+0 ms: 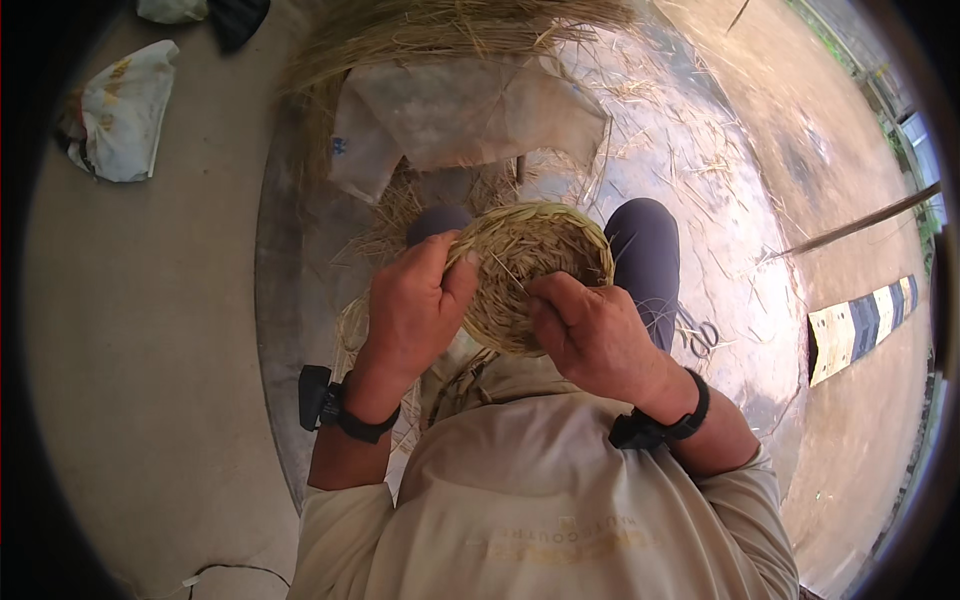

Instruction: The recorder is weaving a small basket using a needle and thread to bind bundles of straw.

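Note:
A round woven straw basket (535, 240) is held up between my knees, its open mouth facing me. My left hand (415, 295) is closed on its left rim, with the thumb over the edge. Over the basket's lower right part, my right hand (590, 325) is closed in a pinch. A thin, pale strand (508, 270) runs from those fingertips up and left across the basket's inside. Whether it is straw or a needle is too fine to tell. Fingers of the right hand cover part of the weave.
Long straw (440, 30) lies in a heap ahead, beside a whitish sack (460, 110). Scissors (703, 338) rest right of my right knee. A white bag (125, 110) is on the floor at far left. A striped panel (865, 325) and a pole (860, 222) are at right.

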`<state>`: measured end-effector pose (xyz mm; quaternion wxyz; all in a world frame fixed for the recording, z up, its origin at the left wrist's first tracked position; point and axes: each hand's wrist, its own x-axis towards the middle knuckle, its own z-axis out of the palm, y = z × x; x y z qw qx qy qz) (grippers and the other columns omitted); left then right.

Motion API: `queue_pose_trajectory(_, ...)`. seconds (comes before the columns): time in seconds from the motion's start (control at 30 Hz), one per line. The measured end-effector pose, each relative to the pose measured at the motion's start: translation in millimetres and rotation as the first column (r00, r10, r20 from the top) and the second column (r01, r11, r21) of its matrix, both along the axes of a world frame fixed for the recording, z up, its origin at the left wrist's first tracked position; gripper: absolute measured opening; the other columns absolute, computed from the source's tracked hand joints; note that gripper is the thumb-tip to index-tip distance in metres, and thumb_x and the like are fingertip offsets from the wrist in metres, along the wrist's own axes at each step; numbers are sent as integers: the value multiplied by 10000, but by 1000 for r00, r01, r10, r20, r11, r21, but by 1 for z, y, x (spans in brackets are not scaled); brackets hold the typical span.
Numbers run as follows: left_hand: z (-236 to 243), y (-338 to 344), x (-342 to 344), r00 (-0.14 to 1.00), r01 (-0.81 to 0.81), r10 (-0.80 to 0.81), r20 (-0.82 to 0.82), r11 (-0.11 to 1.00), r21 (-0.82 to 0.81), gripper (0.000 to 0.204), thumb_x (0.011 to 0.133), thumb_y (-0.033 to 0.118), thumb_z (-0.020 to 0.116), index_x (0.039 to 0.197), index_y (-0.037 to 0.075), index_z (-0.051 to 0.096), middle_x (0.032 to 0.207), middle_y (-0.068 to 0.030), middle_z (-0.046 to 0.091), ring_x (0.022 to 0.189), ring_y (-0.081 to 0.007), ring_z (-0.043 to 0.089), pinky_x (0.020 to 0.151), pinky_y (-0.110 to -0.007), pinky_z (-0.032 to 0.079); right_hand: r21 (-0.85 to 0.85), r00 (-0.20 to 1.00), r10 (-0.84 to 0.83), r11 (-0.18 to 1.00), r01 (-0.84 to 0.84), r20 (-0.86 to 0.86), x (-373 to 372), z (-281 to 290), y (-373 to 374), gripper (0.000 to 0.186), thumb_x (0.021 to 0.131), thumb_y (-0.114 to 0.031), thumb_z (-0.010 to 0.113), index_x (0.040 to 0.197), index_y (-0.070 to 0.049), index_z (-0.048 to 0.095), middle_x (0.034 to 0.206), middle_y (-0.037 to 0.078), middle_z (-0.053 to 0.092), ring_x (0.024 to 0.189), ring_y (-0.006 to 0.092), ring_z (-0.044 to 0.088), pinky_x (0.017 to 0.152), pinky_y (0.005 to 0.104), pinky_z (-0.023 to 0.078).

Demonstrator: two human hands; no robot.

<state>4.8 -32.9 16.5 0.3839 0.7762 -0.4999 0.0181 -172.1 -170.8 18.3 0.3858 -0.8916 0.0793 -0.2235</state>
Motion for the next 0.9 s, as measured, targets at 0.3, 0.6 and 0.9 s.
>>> queue_pose_trajectory(0.3,-2,-5,-5,1000,29,-28,14,999,-29,205,968,155,699,1111,11,672,909,-204,717,807,-404,718,666,-446,568,-46,999,-16,999,14,-32,-1,-10,-2,137,907,-83,679,1022,-33,622,737,130,637,607,347,669,528,450,524)
queue_pose_trajectory(0.6,-3,-4,-7,1000,31,-31,3,999,-23,201,966,152,702,1103,7,672,901,-202,719,791,-398,718,653,-450,564,-47,999,-32,998,32,-1,-3,-12,0,115,914,-81,684,996,-35,617,718,135,634,583,346,660,521,448,525)
queue_pose_trajectory(0.9,-10,-2,-19,990,75,-76,120,997,17,235,945,147,721,1125,3,676,931,-205,732,806,-387,736,648,-448,598,84,999,-33,996,33,-1,14,-8,-2,91,928,-82,664,934,-14,603,729,204,644,667,436,665,597,503,535)
